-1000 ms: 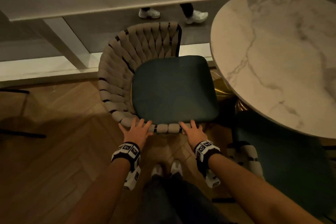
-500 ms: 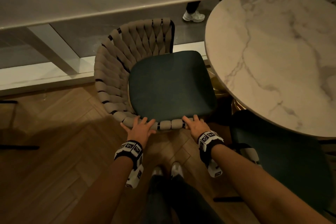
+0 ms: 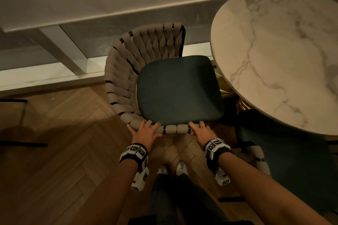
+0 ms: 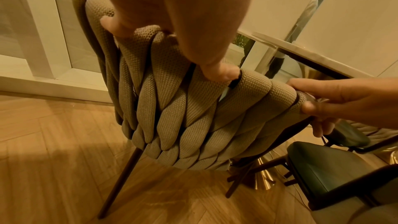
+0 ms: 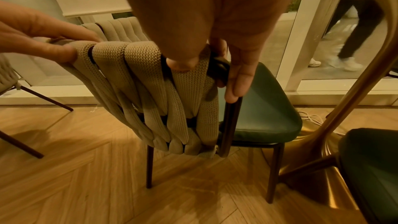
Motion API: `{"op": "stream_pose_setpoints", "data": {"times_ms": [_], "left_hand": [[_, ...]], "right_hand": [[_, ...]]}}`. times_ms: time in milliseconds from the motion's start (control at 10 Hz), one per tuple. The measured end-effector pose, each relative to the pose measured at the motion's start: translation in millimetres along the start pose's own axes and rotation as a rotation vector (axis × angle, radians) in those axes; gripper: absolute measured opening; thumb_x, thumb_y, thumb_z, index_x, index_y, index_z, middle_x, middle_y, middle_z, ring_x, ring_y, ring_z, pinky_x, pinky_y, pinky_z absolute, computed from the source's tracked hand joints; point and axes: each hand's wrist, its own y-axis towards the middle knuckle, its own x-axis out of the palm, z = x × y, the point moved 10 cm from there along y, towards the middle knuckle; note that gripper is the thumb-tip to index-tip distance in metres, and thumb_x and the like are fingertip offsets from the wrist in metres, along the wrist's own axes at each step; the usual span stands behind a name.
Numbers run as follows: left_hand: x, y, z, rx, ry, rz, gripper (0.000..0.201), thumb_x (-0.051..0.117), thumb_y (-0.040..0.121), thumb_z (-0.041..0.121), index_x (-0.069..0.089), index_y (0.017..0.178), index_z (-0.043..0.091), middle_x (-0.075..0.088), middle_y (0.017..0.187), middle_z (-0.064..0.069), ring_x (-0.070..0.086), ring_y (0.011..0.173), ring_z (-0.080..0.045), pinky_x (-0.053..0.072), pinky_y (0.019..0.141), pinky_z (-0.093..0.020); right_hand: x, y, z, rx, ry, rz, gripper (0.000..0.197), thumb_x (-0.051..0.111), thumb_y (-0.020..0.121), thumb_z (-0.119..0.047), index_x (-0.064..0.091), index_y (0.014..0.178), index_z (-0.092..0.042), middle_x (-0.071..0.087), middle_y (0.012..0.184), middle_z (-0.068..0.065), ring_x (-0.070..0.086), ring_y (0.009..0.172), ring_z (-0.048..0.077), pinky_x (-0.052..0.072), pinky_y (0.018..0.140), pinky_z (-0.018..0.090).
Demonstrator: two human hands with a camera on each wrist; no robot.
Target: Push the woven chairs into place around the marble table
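Observation:
A woven chair (image 3: 126, 71) with a beige braided back and a dark green seat (image 3: 179, 89) stands left of the round marble table (image 3: 285, 47), its seat edge just under the tabletop. My left hand (image 3: 144, 131) grips the near rim of the woven back, fingers over the top and thumb on the outside (image 5: 64, 54). My right hand (image 3: 200, 129) holds the rim's right end, thumb on the weave and fingers (image 5: 237, 77) curled round the dark frame. A second woven chair (image 3: 292, 160) sits at the lower right, partly under the table.
A glass wall with white frames (image 3: 60, 51) runs behind the chair. The table's gold pedestal (image 5: 323, 134) stands close to the chair legs. Another chair's legs (image 5: 21, 144) show at far left. A person's legs (image 5: 355, 31) pass outside the glass. Herringbone wood floor (image 3: 64, 151) lies on the left.
The chair has slid a little toward the table with both hands staying on its rim. The passer-by's white shoes beyond the glass have left the head view.

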Motion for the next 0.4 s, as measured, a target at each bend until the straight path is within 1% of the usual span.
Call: {"op": "stream_pose_setpoints", "data": {"times_ms": [100, 200, 300, 400], "left_hand": [[-1.9, -1.6, -1.4, -0.011, -0.022, -0.001, 0.043, 0.036, 0.096, 0.051, 0.035, 0.138, 0.04, 0.04, 0.144, 0.0, 0.022, 0.142, -0.024, 0.005, 0.104, -0.081], [-0.5, -4.9, -2.4, -0.009, -0.026, 0.021, 0.042, 0.034, 0.097, 0.05, 0.035, 0.137, 0.041, 0.041, 0.143, 0.0, 0.023, 0.142, -0.023, 0.006, 0.105, -0.08], [-10.8, -14.5, -0.4, 0.012, -0.054, 0.028, 0.04, 0.035, 0.097, 0.047, 0.034, 0.137, 0.04, 0.041, 0.144, 0.0, 0.025, 0.142, -0.024, 0.011, 0.109, -0.074], [-26.0, -33.7, 2.8, 0.09, -0.125, 0.169, 0.039, 0.041, 0.097, 0.038, 0.037, 0.135, 0.033, 0.045, 0.14, 0.0, 0.036, 0.135, -0.023, 0.024, 0.113, -0.057]], "right_hand": [[-3.3, -5.2, -1.8, 0.009, -0.052, 0.022, 0.041, 0.035, 0.098, -0.024, 0.023, 0.134, -0.038, 0.037, 0.132, 0.018, 0.049, 0.112, 0.041, 0.046, 0.094, 0.048], [-7.0, -10.3, -4.2, 0.018, -0.094, 0.064, 0.043, 0.035, 0.097, -0.026, 0.021, 0.137, -0.036, 0.039, 0.132, 0.017, 0.047, 0.115, 0.039, 0.043, 0.096, 0.049], [-16.7, -24.3, -13.6, 0.007, -0.087, 0.059, 0.047, 0.043, 0.094, -0.022, 0.026, 0.136, -0.033, 0.041, 0.134, 0.015, 0.046, 0.117, 0.037, 0.044, 0.098, 0.048], [-51.0, -38.9, -30.1, -0.145, 0.158, 0.122, 0.044, 0.057, 0.089, -0.026, 0.042, 0.13, -0.031, 0.046, 0.137, 0.008, 0.046, 0.124, 0.029, 0.042, 0.104, 0.044]]}}
